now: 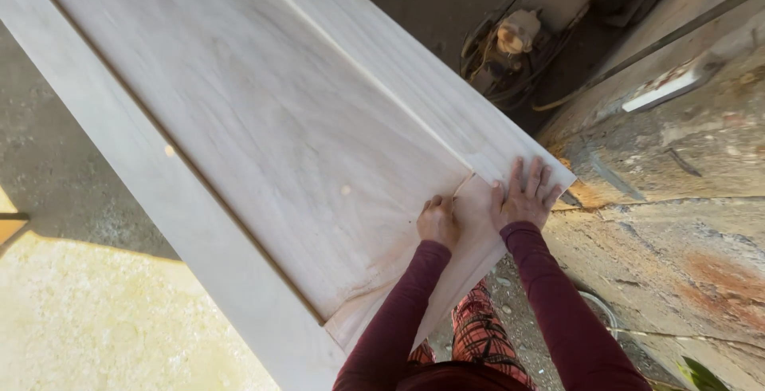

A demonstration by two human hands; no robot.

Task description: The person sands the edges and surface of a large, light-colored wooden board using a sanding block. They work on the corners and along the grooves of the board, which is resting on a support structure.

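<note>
A large pale wooden door panel [263, 120] with a recessed middle and raised frame lies tilted in front of me. My left hand [438, 220] is curled into a fist at the near corner of the recess, pinching a small piece of sandpaper [462, 186] against the groove. My right hand [526, 196] lies flat with fingers spread on the frame's bottom rail near the panel's right corner. Both arms wear dark maroon sleeves.
A dusty workbench or machine surface [677, 200] runs along the right. An old dust-covered machine [526, 32] sits on the floor at the top right. Concrete floor [80, 311] shows at lower left, partly sunlit. Red plaid trousers [478, 335] are below.
</note>
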